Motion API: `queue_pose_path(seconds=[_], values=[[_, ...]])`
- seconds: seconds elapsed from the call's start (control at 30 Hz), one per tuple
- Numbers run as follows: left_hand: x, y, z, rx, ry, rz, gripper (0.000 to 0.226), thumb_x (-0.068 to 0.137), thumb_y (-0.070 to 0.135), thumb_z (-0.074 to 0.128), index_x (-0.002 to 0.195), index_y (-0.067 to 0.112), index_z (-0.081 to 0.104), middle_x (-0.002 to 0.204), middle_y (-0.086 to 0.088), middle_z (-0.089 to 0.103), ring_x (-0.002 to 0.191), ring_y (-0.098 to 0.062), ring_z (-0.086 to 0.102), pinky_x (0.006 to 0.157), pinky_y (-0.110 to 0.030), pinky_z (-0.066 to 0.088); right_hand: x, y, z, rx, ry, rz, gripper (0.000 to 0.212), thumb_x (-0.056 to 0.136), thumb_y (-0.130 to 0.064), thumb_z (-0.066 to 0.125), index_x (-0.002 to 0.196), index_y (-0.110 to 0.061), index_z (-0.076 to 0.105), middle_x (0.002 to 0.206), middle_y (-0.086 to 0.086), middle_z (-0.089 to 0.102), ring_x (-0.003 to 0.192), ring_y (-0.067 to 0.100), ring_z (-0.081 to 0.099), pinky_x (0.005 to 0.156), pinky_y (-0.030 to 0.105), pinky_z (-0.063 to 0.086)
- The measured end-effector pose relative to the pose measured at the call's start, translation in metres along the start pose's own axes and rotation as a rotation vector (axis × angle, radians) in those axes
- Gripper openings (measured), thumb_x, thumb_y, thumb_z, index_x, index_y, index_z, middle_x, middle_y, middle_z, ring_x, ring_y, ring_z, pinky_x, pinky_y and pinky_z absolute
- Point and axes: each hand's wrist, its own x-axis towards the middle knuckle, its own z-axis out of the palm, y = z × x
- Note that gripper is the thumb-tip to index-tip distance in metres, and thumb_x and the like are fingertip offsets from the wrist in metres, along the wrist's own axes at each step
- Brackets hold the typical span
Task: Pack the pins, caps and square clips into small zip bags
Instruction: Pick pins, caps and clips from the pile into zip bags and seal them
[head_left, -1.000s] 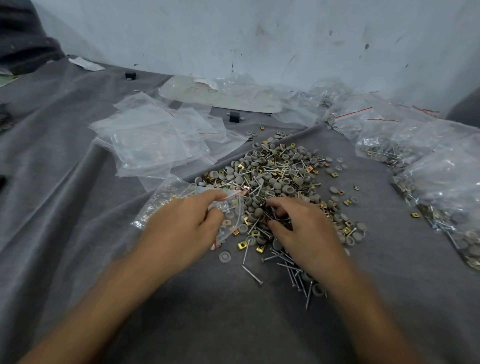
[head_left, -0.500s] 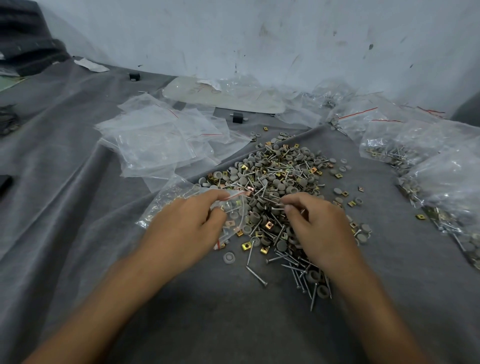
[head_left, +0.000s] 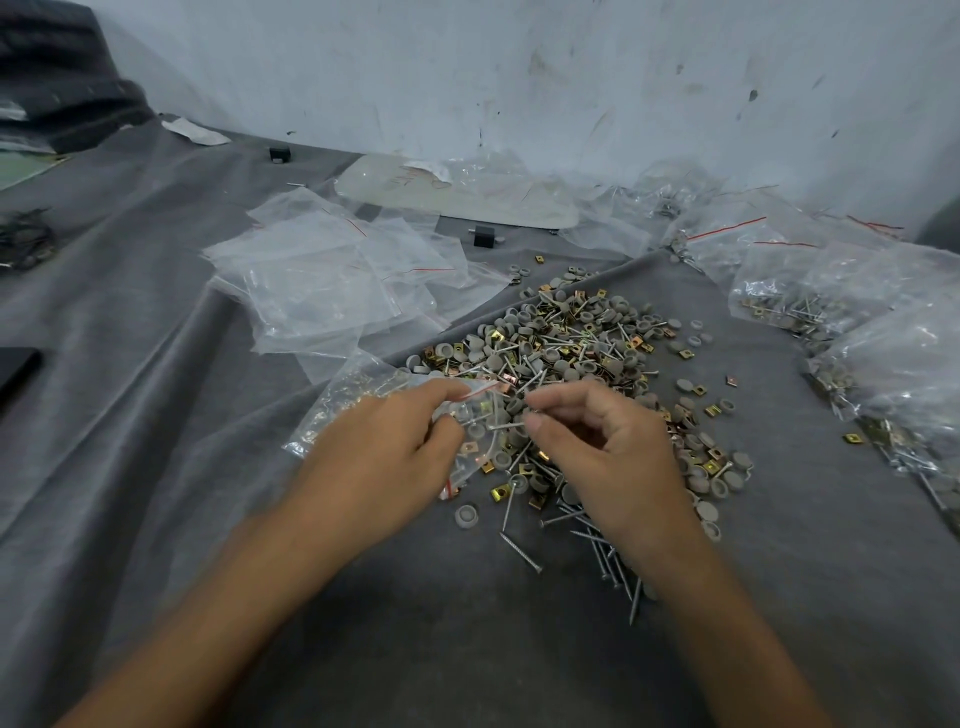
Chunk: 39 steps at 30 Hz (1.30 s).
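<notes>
Pinching a pin (head_left: 501, 425) between thumb and forefinger, the right hand (head_left: 608, 457) holds its tip at the mouth of the small zip bag (head_left: 358, 384). The left hand (head_left: 384, 457) grips this bag near its red strip, beside the pile (head_left: 571, 348) on the grey cloth (head_left: 156, 415).

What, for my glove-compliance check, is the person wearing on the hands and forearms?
Nothing is worn. The left hand and right hand are bare: no gloves, and no rings or tape on the fingers. The left forearm and right forearm are bare too, with no sleeve, watch or wristband down to the frame's edge.
</notes>
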Motion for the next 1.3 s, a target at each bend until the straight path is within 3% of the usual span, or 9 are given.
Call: queue_pose_path(seconds=[0.27,0.37,0.5,0.63,0.77,0.83,1.0,1.17,1.3], values=[[0.0,0.003,-0.002,-0.053,-0.026,-0.026,0.039,0.099,0.033,0.045,0.134,0.04,0.059,0.061,0.009,0.068,0.065,-0.006,0.063,0.073,-0.036,0.054,-0.008,0.001,0.024,0.003,-0.046,-0.059,0.016,0.092,-0.011,0.073,0.096,-0.026,0.074,0.093,-0.016,0.076,0.09,0.002,0.072,0.079,0.019,0.056],[0.0,0.003,-0.002,-0.056,-0.024,-0.024,0.038,0.099,0.032,0.045,0.134,0.04,0.059,0.061,0.007,0.069,0.063,-0.007,0.064,0.073,-0.038,0.054,-0.007,0.0,0.021,0.023,-0.019,-0.084,0.017,0.093,-0.01,0.07,0.098,-0.026,0.074,0.094,-0.014,0.076,0.092,0.005,0.072,0.078,0.02,0.055],[0.0,0.004,-0.003,-0.052,-0.016,-0.026,0.039,0.099,0.033,0.044,0.134,0.04,0.059,0.061,0.006,0.069,0.061,-0.007,0.063,0.07,-0.035,0.054,-0.01,-0.002,0.02,0.06,0.014,-0.115,0.013,0.094,-0.012,0.066,0.096,-0.024,0.072,0.091,-0.004,0.074,0.085,0.017,0.071,0.073,0.036,0.058],[0.0,0.005,-0.003,-0.051,-0.01,-0.027,0.04,0.098,0.032,0.045,0.136,0.038,0.059,0.062,0.006,0.069,0.068,-0.008,0.065,0.077,-0.037,0.055,-0.012,-0.002,0.023,0.069,-0.109,-0.097,0.012,0.092,-0.016,0.064,0.096,-0.024,0.072,0.088,-0.003,0.072,0.079,0.018,0.068,0.07,0.039,0.056],[0.0,0.004,-0.003,-0.054,-0.006,-0.026,0.039,0.099,0.031,0.046,0.135,0.037,0.06,0.064,0.006,0.07,0.072,-0.012,0.067,0.079,-0.039,0.055,-0.013,0.0,0.022,-0.103,-0.249,-0.102,0.027,0.099,-0.021,0.059,0.119,-0.038,0.067,0.103,-0.018,0.072,0.089,0.009,0.07,0.077,0.026,0.057],[0.0,0.004,-0.003,-0.054,0.006,-0.026,0.038,0.098,0.031,0.046,0.133,0.037,0.06,0.063,0.006,0.07,0.07,-0.011,0.066,0.078,-0.039,0.055,-0.012,0.002,0.017,-0.199,-0.227,-0.106,0.022,0.099,-0.022,0.061,0.115,-0.036,0.068,0.099,-0.018,0.072,0.085,0.01,0.07,0.075,0.032,0.056],[0.0,0.004,-0.004,-0.037,0.013,-0.023,0.04,0.098,0.034,0.044,0.134,0.038,0.059,0.061,0.006,0.068,0.066,-0.008,0.063,0.075,-0.037,0.054,-0.009,-0.003,-0.001,-0.473,-0.272,-0.164,0.006,0.092,-0.026,0.069,0.096,-0.03,0.068,0.094,-0.017,0.059,0.094,0.003,0.058,0.079,0.02,0.046],[-0.001,0.004,-0.005,-0.043,0.014,-0.021,0.04,0.099,0.035,0.044,0.135,0.038,0.059,0.06,0.005,0.068,0.063,-0.006,0.062,0.071,-0.035,0.053,-0.014,-0.003,-0.014,-0.749,-0.562,-0.041,0.034,0.085,-0.059,0.067,0.116,-0.045,0.064,0.105,-0.026,0.045,0.106,0.001,0.036,0.095,0.028,0.034],[-0.001,0.004,-0.004,-0.044,0.009,-0.029,0.041,0.098,0.035,0.043,0.135,0.038,0.059,0.06,0.005,0.067,0.064,-0.006,0.061,0.07,-0.034,0.052,-0.014,-0.003,-0.019,-0.813,-0.487,-0.084,0.021,0.086,-0.055,0.069,0.102,-0.041,0.069,0.102,-0.026,0.047,0.102,0.001,0.035,0.095,0.029,0.034]])
